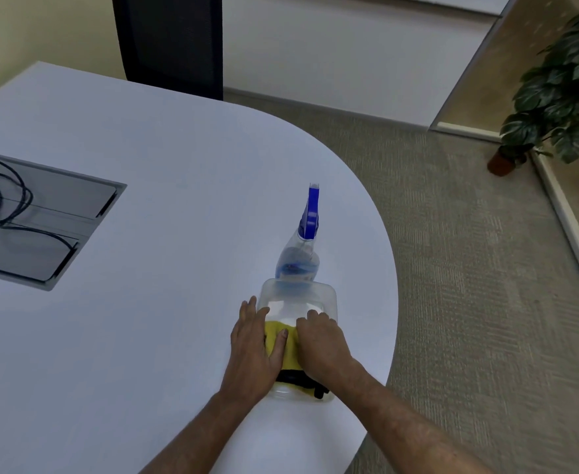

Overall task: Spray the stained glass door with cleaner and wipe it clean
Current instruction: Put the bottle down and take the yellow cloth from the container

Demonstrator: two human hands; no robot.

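Near the table's (144, 165) rounded right edge, a clear bin (329, 295) is seen holding an upright spray bottle (301, 258) and a yellow cloth (281, 333). Left hand (257, 350) and right hand (322, 347) are laid on the cloth, fingers extended and close together, nothing pinched. A cable hatch (52, 217) is set well left; a plant (555, 83) stands far right.
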